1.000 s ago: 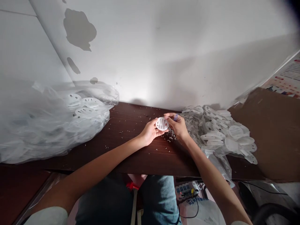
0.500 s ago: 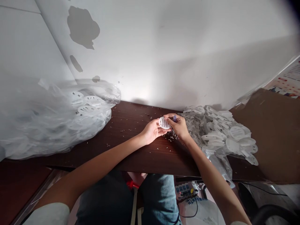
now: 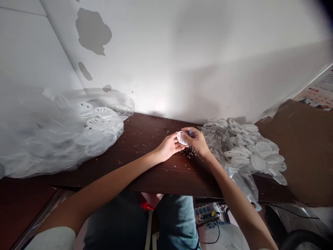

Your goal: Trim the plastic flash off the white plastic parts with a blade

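My left hand (image 3: 169, 146) grips a small white round slotted plastic piece (image 3: 181, 138) above the dark wooden table (image 3: 156, 170). My right hand (image 3: 198, 140) is closed right against the same piece, fingers curled over its right side, with a small bluish tool (image 3: 191, 132) showing between the fingers. Tiny white shavings (image 3: 191, 152) lie scattered on the table under both hands.
A large clear plastic bag (image 3: 52, 135) full of white slotted pieces lies at the left. A heap of loose white pieces (image 3: 249, 149) on plastic film sits at the right, beside a brown cardboard sheet (image 3: 299, 149). A white wall stands behind. My knees and a power strip (image 3: 205, 211) are below.
The white piece has turned between my hands, so less of its slotted face shows now. My right fingers have closed further over it. The view has shifted slightly.
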{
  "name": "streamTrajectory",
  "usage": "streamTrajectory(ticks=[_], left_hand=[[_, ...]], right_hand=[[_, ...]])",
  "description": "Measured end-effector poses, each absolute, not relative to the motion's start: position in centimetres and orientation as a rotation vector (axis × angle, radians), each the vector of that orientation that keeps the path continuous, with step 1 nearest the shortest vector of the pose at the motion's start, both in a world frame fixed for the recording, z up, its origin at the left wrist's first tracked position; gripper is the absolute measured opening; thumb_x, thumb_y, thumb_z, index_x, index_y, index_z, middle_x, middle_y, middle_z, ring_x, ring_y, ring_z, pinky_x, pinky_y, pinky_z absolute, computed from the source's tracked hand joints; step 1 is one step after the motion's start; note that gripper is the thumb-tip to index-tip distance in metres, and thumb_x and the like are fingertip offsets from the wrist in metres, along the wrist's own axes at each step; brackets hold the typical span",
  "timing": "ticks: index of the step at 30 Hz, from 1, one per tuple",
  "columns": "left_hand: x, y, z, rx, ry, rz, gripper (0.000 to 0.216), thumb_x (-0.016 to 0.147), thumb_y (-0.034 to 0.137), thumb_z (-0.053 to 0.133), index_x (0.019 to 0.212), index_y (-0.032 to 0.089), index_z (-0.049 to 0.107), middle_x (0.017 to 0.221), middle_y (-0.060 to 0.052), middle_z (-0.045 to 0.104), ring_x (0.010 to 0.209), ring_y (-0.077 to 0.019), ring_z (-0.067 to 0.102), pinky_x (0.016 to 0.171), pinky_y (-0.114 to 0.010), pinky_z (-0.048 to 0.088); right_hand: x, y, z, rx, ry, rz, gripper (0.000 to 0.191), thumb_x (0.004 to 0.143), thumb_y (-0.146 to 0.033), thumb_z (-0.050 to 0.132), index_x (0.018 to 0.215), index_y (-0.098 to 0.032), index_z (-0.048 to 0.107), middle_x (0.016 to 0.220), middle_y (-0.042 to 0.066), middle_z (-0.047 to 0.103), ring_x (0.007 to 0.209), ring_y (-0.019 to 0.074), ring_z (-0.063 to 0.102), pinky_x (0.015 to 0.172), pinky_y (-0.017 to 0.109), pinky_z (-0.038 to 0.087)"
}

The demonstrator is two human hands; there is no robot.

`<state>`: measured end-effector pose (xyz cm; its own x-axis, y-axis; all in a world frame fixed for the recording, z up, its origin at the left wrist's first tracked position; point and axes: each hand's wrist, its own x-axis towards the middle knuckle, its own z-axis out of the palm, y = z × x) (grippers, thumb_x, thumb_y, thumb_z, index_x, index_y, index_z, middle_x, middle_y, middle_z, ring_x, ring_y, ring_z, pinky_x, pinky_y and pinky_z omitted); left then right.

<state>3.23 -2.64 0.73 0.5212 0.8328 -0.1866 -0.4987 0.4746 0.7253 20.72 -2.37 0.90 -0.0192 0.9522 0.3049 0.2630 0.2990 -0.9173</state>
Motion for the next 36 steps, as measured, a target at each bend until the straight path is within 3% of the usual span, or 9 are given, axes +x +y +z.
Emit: streamTrajectory(ticks=[6, 12, 18, 23, 25, 29, 36], left_hand=[[3.4, -2.5, 0.5, 0.686, 0.583, 0.864, 0.031, 0.106, 0.042, 0.052, 0.110, 0.014, 0.066, 0.099, -0.014, 0.077, 0.083, -0.0235, 0.077, 0.083, -0.035, 0.059], [3.2, -2.3, 0.2, 0.803, 0.581, 0.916, 0.033, 0.098, 0.051, 0.066, 0.106, 0.019, 0.060, 0.093, -0.009, 0.075, 0.075, -0.0212, 0.076, 0.072, -0.031, 0.058], [3.1, -2.2, -0.1, 0.905, 0.586, 0.911, 0.044, 0.091, 0.060, 0.072, 0.103, 0.019, 0.061, 0.089, -0.007, 0.072, 0.076, -0.0191, 0.072, 0.072, -0.031, 0.060], [3.1, -2.0, 0.3, 0.733, 0.589, 0.864, 0.044, 0.095, 0.060, 0.066, 0.106, 0.017, 0.063, 0.091, -0.009, 0.074, 0.075, -0.0191, 0.073, 0.071, -0.030, 0.061], [3.1, -2.0, 0.4, 0.672, 0.609, 0.814, 0.044, 0.098, 0.060, 0.060, 0.105, 0.016, 0.064, 0.091, -0.011, 0.075, 0.073, -0.0199, 0.074, 0.068, -0.029, 0.060], [3.3, -2.4, 0.6, 0.689, 0.655, 0.676, 0.047, 0.100, 0.061, 0.056, 0.101, 0.015, 0.066, 0.088, -0.012, 0.076, 0.071, -0.0204, 0.076, 0.066, -0.027, 0.059], [3.7, -3.4, 1.0, 0.897, 0.719, 0.530, 0.055, 0.099, 0.066, 0.053, 0.098, 0.014, 0.068, 0.084, -0.012, 0.077, 0.070, -0.0219, 0.076, 0.066, -0.027, 0.057]], right_hand=[[20.5, -2.8, 1.8, -1.149, -1.267, 1.165, 0.041, 0.081, -0.055, 0.081, 0.102, -0.020, 0.078, 0.088, 0.005, 0.073, 0.068, 0.0151, 0.059, 0.058, 0.027, 0.045], [20.6, -2.6, 1.5, -1.086, -1.295, 1.218, 0.038, 0.080, -0.052, 0.084, 0.098, -0.021, 0.076, 0.084, 0.003, 0.069, 0.065, 0.0133, 0.056, 0.056, 0.026, 0.043], [20.5, -2.9, 1.5, -1.062, -1.349, 1.218, 0.038, 0.079, -0.052, 0.084, 0.094, -0.021, 0.070, 0.080, 0.000, 0.065, 0.061, 0.0113, 0.051, 0.053, 0.026, 0.039], [20.5, -3.1, 2.6, -0.982, -1.282, 1.007, 0.027, 0.085, -0.046, 0.081, 0.094, -0.021, 0.072, 0.074, -0.002, 0.058, 0.058, 0.0103, 0.043, 0.052, 0.026, 0.034], [20.8, -3.4, 3.5, -0.827, -1.120, 0.946, 0.024, 0.089, -0.044, 0.076, 0.084, -0.023, 0.067, 0.066, -0.005, 0.046, 0.053, 0.0100, 0.033, 0.049, 0.026, 0.029], [21.4, -4.4, 5.3, -0.518, -0.918, 1.011, 0.041, 0.087, -0.042, 0.070, 0.066, -0.023, 0.042, 0.068, -0.004, 0.035, 0.054, 0.0111, 0.029, 0.049, 0.027, 0.030], [20.3, -5.5, 5.5, -0.398, -0.958, 1.162, 0.067, 0.094, -0.064, 0.059, 0.055, -0.022, 0.025, 0.057, -0.005, 0.019, 0.048, 0.0106, 0.016, 0.047, 0.032, 0.023]])
